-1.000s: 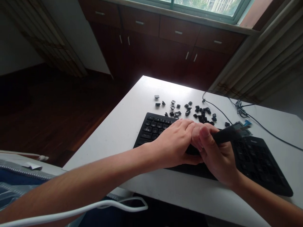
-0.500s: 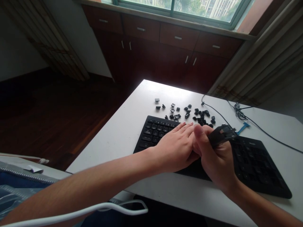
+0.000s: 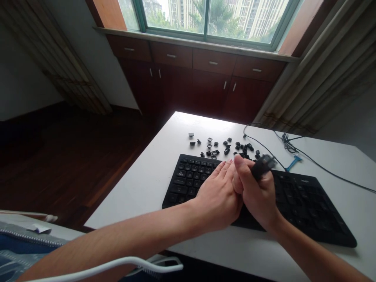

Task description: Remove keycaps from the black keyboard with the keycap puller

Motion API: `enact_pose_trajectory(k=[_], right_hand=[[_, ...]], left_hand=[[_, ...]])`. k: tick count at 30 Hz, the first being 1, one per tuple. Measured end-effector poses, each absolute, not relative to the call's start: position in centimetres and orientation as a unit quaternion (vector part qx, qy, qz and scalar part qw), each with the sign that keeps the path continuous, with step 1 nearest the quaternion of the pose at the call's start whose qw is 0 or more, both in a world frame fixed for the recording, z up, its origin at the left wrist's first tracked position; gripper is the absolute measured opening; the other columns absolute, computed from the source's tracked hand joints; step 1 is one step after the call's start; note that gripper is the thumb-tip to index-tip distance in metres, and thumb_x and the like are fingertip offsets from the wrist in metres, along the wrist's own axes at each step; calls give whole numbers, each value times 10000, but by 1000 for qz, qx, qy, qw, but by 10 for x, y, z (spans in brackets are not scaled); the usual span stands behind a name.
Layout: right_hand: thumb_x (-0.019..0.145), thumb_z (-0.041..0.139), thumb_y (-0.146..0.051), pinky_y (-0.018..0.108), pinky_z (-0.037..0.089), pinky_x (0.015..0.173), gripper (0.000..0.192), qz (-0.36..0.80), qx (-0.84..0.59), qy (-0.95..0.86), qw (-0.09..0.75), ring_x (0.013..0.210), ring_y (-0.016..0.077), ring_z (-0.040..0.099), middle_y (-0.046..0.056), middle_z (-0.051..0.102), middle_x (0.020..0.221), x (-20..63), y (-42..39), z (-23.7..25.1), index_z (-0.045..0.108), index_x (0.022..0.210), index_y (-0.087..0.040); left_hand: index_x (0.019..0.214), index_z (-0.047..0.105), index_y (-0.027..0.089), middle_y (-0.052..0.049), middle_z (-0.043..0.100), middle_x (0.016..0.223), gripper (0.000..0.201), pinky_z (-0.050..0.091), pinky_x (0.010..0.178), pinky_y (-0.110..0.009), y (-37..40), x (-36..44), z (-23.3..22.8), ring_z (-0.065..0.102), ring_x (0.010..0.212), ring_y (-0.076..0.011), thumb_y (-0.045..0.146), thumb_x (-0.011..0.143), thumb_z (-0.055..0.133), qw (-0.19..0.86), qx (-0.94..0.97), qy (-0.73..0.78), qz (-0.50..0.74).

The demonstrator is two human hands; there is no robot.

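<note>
A black keyboard (image 3: 315,209) lies slantwise on the white table, with many keycaps gone from its right part. My left hand (image 3: 219,194) rests flat over the middle of the keyboard, its fingers stretched out and close together. Against its side, my right hand (image 3: 255,196) is closed in a fist with the thumb up. From that fist sticks out a dark tool (image 3: 263,166), blurred, with what look like prongs at its end; its kind cannot be made out. Loose black keycaps (image 3: 216,152) lie scattered behind the keyboard.
A blue plastic tool (image 3: 293,162) lies behind the keyboard, near a black cable (image 3: 289,143) bundled at the back right. A white tube-like loop (image 3: 141,262) crosses the lower left foreground. Wooden cabinets (image 3: 188,84) stand under the window beyond the table (image 3: 129,186).
The view has tilted up, so the window shows more and the table sits lower. My right hand and the dark tool have shifted slightly left; my left hand stays on the keyboard.
</note>
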State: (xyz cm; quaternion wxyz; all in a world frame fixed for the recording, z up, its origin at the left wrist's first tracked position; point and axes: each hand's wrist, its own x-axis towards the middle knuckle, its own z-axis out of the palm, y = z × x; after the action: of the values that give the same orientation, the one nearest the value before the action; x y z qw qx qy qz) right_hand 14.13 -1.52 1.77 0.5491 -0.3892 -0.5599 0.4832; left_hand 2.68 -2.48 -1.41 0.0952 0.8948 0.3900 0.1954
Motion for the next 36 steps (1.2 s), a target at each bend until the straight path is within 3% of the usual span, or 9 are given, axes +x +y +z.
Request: enact_pose_trajectory(k=[3, 8, 15, 20, 24, 28, 33, 36], right_hand=[[934, 670, -465, 277, 207, 396, 556, 523, -369, -532, 555, 395, 70, 278, -64, 340, 437, 139, -3, 45, 409, 514, -211], [894, 724, -388, 261, 162, 369, 547, 534, -371, -486, 584, 383, 61, 231, -75, 303, 442, 149, 5, 74, 382, 504, -214], [868, 717, -326, 261, 148, 367, 541, 589, -390, -346, 617, 385, 68, 178, -83, 268, 430, 164, 0, 37, 330, 505, -220], [874, 722, -372, 235, 198, 389, 500, 581, -414, -335, 616, 414, 66, 214, -82, 296, 469, 167, 0, 28, 375, 554, -208], [883, 690, -493, 210, 221, 386, 448, 598, -394, -381, 585, 429, 66, 293, -63, 372, 522, 180, 3, 49, 485, 616, -197], [932, 621, -373, 235, 199, 372, 485, 540, -367, -358, 668, 400, 70, 241, -70, 298, 480, 176, 1, 57, 371, 551, -208], [909, 685, -379, 247, 190, 399, 508, 595, -416, -350, 592, 429, 65, 225, -78, 293, 498, 154, -4, 26, 364, 555, -208], [907, 692, -403, 250, 189, 404, 530, 592, -413, -357, 593, 427, 60, 210, -81, 294, 488, 149, -4, 15, 353, 549, -208]], left_hand=[[1547, 304, -5, -249, 347, 1615, 604, 179, 1301, -488, -25, 29, -15, 270, 1550, -325, 326, 1042, 333, 108, 881, 418, 195], [1517, 358, 1, -249, 372, 1603, 637, 219, 1296, -479, -24, 27, -14, 277, 1549, -311, 450, 1064, 344, 125, 870, 432, 201], [1351, 577, 105, -180, 497, 1539, 501, 353, 1249, -481, -15, 6, -8, 453, 1457, -306, 442, 981, 557, 145, 879, 393, 228], [1199, 686, 161, -126, 592, 1453, 370, 472, 1166, -437, -7, -5, -3, 543, 1377, -290, 444, 988, 571, 153, 901, 334, 231], [1309, 635, 170, -101, 592, 1459, 527, 512, 1129, -405, -7, -7, 0, 562, 1358, -263, 549, 943, 610, 176, 891, 345, 238], [1392, 566, 119, -138, 527, 1520, 689, 466, 1177, -424, -10, -2, -4, 501, 1413, -284, 605, 908, 630, 180, 876, 373, 248], [1431, 518, 96, -168, 486, 1545, 770, 407, 1222, -447, -10, 2, -4, 452, 1448, -305, 607, 877, 670, 182, 878, 374, 238], [1415, 534, 109, -156, 514, 1519, 733, 404, 1223, -439, -9, 2, -2, 470, 1429, -295, 583, 877, 683, 188, 879, 372, 232]])
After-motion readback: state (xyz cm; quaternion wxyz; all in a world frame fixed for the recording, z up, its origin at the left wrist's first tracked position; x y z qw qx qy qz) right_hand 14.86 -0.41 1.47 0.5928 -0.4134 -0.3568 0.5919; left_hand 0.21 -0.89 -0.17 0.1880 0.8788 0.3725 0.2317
